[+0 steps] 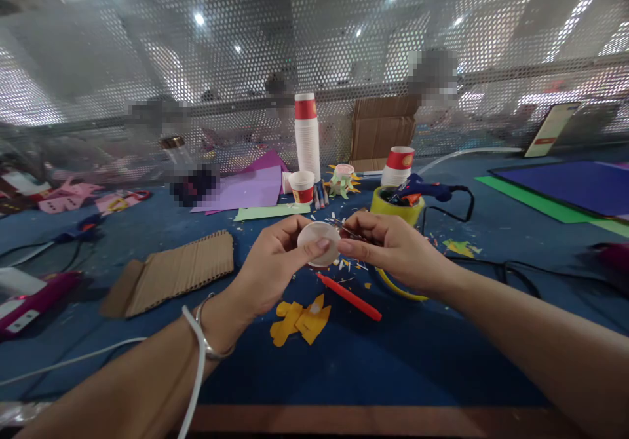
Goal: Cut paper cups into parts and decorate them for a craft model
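My left hand (pixel 275 259) pinches a small white round piece (pixel 314 232), its thumb lying across the face. The piece looks like the bottom of a paper cup. On its right side, my right hand (pixel 388 246) is closed around a thin dark metal tool (pixel 352 232), which may be scissors; the fingers hide most of it. My right thumb tip is at the edge of the white piece. Below the hands lie a red marker (pixel 351 298) and some orange-yellow paper cutouts (pixel 301 320).
Corrugated cardboard (pixel 181 272) lies at left. Behind the hands stand a tall stack of paper cups (pixel 307 137), a single cup (pixel 301 189) and a yellow tape roll (pixel 396 209) with a blue glue gun (pixel 427 190) on it. Black cables cross the right side.
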The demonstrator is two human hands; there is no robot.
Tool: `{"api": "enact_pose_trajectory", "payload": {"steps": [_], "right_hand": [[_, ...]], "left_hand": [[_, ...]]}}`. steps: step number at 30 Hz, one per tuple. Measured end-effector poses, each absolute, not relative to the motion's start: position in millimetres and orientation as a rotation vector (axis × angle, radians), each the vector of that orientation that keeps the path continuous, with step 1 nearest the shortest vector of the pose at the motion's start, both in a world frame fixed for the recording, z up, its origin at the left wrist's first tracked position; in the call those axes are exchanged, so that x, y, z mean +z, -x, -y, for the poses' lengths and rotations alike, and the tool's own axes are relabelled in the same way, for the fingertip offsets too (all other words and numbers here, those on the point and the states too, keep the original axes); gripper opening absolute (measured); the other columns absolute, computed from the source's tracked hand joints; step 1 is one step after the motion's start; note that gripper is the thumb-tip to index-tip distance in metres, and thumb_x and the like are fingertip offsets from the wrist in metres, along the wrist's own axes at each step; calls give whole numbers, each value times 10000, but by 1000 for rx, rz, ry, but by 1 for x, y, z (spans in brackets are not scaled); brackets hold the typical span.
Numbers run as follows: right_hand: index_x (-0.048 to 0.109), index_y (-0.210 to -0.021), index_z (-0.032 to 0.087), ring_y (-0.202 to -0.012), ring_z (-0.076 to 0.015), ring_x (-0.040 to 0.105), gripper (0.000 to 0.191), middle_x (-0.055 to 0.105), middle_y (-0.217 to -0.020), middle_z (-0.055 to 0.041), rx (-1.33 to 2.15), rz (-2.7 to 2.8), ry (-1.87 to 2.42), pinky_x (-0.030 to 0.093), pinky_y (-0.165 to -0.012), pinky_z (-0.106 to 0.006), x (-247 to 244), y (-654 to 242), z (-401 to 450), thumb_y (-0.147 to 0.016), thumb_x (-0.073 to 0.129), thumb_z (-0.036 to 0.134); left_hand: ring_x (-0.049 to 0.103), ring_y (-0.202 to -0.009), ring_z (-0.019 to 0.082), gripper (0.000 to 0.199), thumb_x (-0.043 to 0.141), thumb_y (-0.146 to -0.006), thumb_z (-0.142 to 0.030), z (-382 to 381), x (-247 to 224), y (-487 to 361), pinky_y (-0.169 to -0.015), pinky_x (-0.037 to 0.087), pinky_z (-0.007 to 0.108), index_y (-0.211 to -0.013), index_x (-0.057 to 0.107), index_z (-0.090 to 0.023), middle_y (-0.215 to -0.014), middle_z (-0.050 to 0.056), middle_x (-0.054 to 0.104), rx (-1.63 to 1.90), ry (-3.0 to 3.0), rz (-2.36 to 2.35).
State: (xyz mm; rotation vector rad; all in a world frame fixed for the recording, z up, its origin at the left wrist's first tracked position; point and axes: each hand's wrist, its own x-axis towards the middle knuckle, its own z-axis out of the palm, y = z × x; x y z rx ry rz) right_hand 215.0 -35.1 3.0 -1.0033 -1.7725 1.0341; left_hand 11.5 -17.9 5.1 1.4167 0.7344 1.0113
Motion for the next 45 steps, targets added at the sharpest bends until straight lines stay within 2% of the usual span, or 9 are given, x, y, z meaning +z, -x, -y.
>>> {"api": "enact_pose_trajectory", "payload": {"steps": [7,13,17,22,28,33,45], "right_hand": [[624,-809,187,-721,-139,528,357,596,-786,-3,1162,1685,941,444,-675,-281,6,-215,37,-815,747,522],[587,-781,185,-637,-113,438,390,511,-723,18,1092,1740,946,369,-582,-265,8,-215,37,-855,695,553],[567,-791,189,-562,-100,328,460,384,-641,50,994,1768,952,276,-513,-261,6,-217,36,-950,524,619],[588,-821,185,-631,-125,388,451,447,-702,16,811,1899,1081,306,-554,-277,3,-220,34,-973,493,598],[590,-795,189,-649,-140,451,474,517,-703,0,639,2006,1230,304,-568,-293,2,-222,35,-961,489,621],[589,-770,190,-599,-131,432,477,495,-646,18,576,2067,1265,301,-557,-294,3,-220,36,-966,476,610],[597,-782,184,-651,-140,461,474,513,-692,4,665,2011,1201,315,-578,-294,3,-221,36,-969,479,603]], "left_hand": [[647,-706,109,236,853,-724,-238,21,8,-16,-645,548,224,-810,647,-164,-790,-7,695,947,-1194,-724],[641,-688,115,201,818,-735,-251,20,8,-14,-597,538,214,-839,672,-162,-784,5,698,959,-1250,-757],[601,-675,109,141,748,-781,-262,21,9,-11,-523,489,181,-869,689,-169,-784,5,680,973,-1379,-835],[559,-627,116,173,696,-791,-307,21,12,-9,-471,456,202,-893,662,-172,-763,0,642,979,-1564,-900],[493,-622,118,97,632,-787,-258,22,18,-4,-552,413,258,-832,640,-173,-704,-16,592,1070,-2070,-1123],[505,-639,127,86,607,-782,-244,23,20,-1,-593,402,283,-819,640,-174,-716,-9,612,1093,-2228,-1170],[471,-564,93,169,661,-734,-294,17,18,-6,-493,371,219,-831,667,-156,-678,-18,591,963,-1686,-1005]]}}
